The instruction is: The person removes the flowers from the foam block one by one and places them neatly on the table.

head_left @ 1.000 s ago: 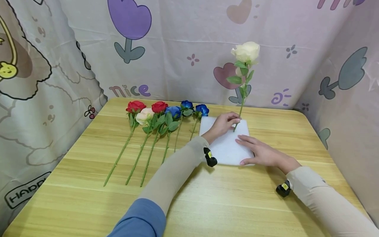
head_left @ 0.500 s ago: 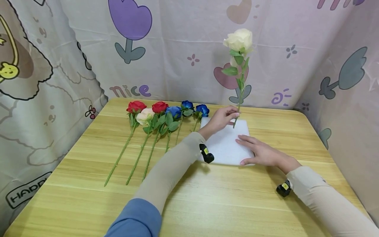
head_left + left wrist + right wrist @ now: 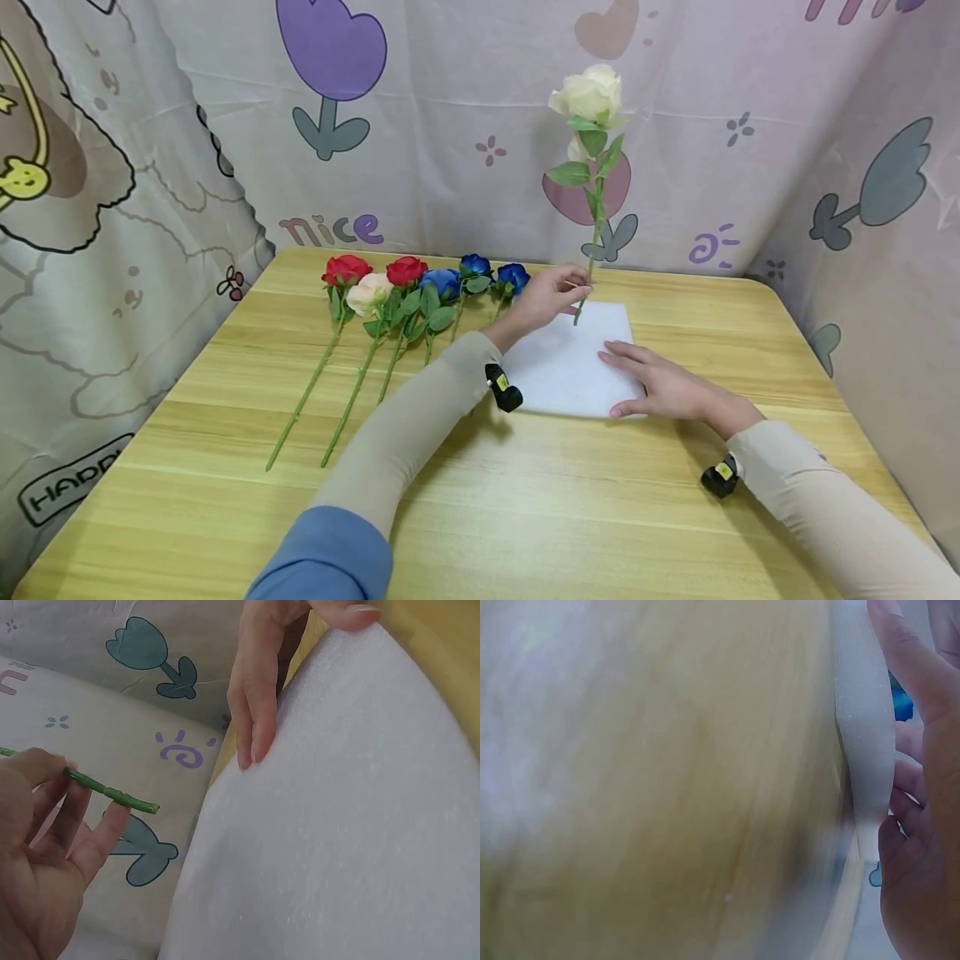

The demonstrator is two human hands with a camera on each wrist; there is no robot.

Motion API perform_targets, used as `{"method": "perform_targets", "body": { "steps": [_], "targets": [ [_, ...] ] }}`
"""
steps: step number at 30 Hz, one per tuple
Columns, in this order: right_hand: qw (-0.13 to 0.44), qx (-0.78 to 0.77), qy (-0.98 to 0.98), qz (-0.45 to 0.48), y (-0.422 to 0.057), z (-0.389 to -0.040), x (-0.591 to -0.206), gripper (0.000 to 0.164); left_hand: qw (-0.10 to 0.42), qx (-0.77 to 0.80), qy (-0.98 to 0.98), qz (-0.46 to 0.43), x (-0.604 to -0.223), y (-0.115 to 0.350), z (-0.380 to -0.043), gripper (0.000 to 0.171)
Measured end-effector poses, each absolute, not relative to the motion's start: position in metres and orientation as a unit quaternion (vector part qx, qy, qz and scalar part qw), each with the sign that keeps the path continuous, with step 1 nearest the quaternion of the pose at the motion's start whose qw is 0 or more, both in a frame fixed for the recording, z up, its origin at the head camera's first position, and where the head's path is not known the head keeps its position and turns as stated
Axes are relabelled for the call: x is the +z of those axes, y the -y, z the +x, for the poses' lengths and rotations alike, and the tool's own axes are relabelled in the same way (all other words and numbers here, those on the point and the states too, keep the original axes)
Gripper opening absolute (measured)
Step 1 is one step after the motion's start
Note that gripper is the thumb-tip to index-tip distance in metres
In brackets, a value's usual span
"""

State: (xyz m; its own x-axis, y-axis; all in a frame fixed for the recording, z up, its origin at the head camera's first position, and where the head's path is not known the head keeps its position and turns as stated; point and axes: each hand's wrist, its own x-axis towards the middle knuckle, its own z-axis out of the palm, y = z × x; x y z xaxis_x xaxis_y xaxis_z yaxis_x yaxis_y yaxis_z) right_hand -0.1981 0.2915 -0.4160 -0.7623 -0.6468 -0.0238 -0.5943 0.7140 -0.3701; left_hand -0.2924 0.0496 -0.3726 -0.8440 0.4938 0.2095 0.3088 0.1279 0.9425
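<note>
My left hand [image 3: 546, 296] pinches the lower green stem [image 3: 105, 789] of a white rose [image 3: 588, 93] between thumb and fingers. The rose stands nearly upright, bloom at the top, a white bud and green leaves beneath it. Its bare stem end sticks out below the fingers, over the back of a white foam sheet [image 3: 562, 375]. On that sheet's right side rests my right hand [image 3: 667, 387], fingers spread and fairly straight, thumb at the front corner. The right wrist view shows the foam's edge [image 3: 862, 712] beside the right thumb and fingers.
Left of the foam lie several roses on the wooden table [image 3: 570, 517]: red roses [image 3: 347, 269], a pale pink rose [image 3: 368, 294] and blue roses [image 3: 441, 284], stems toward the front. A printed cloth [image 3: 450, 83] hangs behind the table and along both sides.
My left hand has lifted the white rose a little and carried it leftward over the foam; its stem end has risen slightly. The right hand has kept its place on the foam.
</note>
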Motion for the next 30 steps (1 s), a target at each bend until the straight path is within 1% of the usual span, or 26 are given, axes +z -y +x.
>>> {"method": "perform_targets", "body": {
  "steps": [4, 8, 16, 23, 30],
  "targets": [
    [0.075, -0.172, -0.923, -0.336, -0.291, -0.198, -0.415, 0.100, 0.074, 0.596, -0.755, 0.263, -0.371, -0.041, -0.292, 0.021],
    [0.075, -0.171, -0.923, -0.336, -0.290, -0.198, -0.416, 0.100, 0.086, 0.597, -0.756, 0.254, -0.369, -0.033, -0.290, 0.026],
    [0.073, -0.173, -0.923, -0.337, -0.291, -0.197, -0.417, 0.099, 0.089, 0.572, -0.776, 0.252, -0.362, -0.018, -0.285, 0.025],
    [0.067, -0.168, -0.924, -0.338, -0.291, -0.197, -0.419, 0.098, 0.109, 0.567, -0.777, 0.252, -0.357, -0.002, -0.280, 0.029],
    [0.069, -0.168, -0.923, -0.339, -0.291, -0.198, -0.417, 0.100, 0.104, 0.566, -0.776, 0.260, -0.357, 0.015, -0.280, 0.029]
  ]
}}
